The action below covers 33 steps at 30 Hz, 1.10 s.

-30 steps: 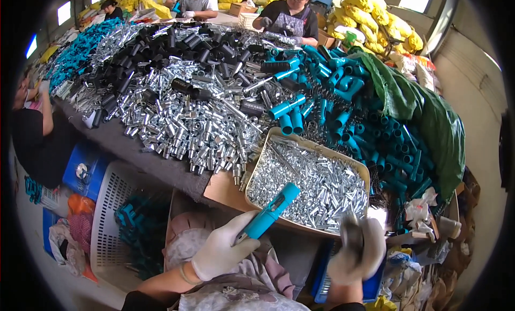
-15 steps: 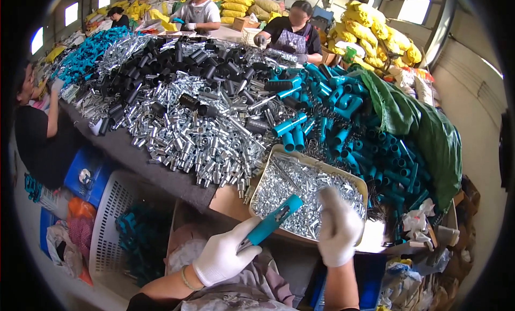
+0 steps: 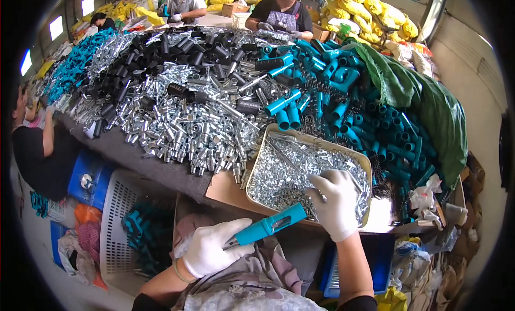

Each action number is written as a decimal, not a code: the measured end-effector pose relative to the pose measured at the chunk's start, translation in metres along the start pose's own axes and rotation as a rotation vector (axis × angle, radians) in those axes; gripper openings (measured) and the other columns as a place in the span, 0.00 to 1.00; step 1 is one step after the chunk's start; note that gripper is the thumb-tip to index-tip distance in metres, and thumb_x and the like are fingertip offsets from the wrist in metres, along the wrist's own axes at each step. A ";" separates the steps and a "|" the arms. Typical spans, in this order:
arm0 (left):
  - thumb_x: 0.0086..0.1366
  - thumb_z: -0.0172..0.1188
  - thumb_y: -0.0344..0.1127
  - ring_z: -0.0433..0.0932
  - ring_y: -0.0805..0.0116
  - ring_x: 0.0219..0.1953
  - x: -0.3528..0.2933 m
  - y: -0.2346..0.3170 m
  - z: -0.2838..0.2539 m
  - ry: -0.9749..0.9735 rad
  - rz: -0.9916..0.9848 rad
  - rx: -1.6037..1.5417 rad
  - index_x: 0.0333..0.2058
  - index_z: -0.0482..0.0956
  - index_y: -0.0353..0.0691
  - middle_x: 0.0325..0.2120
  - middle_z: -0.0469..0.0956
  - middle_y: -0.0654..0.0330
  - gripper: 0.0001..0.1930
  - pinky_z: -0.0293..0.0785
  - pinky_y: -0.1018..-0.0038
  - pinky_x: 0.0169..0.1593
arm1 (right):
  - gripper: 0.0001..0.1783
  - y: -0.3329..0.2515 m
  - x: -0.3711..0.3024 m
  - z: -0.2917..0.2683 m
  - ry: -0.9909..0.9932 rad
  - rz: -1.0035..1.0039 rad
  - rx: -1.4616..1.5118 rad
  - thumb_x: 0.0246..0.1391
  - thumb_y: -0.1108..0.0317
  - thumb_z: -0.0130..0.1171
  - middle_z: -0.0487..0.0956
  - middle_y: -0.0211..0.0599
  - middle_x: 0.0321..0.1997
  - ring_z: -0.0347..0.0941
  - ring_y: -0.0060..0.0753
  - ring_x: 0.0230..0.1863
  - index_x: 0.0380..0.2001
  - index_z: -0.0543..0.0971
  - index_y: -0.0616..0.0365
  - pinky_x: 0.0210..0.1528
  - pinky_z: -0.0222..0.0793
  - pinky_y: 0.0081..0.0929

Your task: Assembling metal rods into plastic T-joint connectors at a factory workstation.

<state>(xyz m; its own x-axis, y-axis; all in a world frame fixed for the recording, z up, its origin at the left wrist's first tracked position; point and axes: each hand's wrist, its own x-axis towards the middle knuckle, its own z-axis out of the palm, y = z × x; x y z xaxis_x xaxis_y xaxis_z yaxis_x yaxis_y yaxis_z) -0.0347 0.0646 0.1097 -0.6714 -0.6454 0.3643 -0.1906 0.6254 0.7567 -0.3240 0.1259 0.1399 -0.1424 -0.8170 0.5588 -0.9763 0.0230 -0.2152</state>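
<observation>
My left hand [image 3: 209, 247], in a white glove, is closed round the lower end of a teal slotted tube [image 3: 271, 225]. The tube slants up to the right, its long opening facing up, and a bit of bare metal shows at the gripped end. My right hand [image 3: 337, 204], also gloved in white, is over the right part of a cream tray [image 3: 248, 189] filled with small shiny metal parts [image 3: 279, 169]. Its fingers are curled together near the parts. Whatever they pinch is too small to make out.
Silver metal fittings [image 3: 182, 131] heap up left of the tray, with black sleeves [image 3: 142, 53] behind. Teal tubes [image 3: 394, 145] and a green cloth [image 3: 429, 107] lie to the right. A white basket [image 3: 110, 230] stands lower left. Several people work around the table.
My right hand has come down onto the small parts, its fingers curling in. The teal tube has tilted flatter and sits slightly lower in my left hand. The view has shifted a little.
</observation>
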 end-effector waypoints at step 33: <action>0.55 0.75 0.36 0.85 0.65 0.36 -0.012 -0.007 0.009 -0.077 -0.165 -0.252 0.50 0.82 0.34 0.35 0.84 0.56 0.24 0.81 0.73 0.39 | 0.08 -0.019 -0.012 -0.014 -0.199 0.763 1.369 0.54 0.73 0.57 0.82 0.39 0.30 0.76 0.25 0.28 0.34 0.82 0.66 0.31 0.72 0.23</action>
<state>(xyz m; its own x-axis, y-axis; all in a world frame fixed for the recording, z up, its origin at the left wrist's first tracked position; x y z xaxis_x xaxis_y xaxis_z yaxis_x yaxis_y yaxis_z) -0.0318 0.0720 0.0950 -0.7000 -0.6884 0.1902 -0.1246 0.3800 0.9165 -0.3056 0.1435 0.1485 -0.3808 -0.9191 -0.1009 0.2087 0.0208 -0.9778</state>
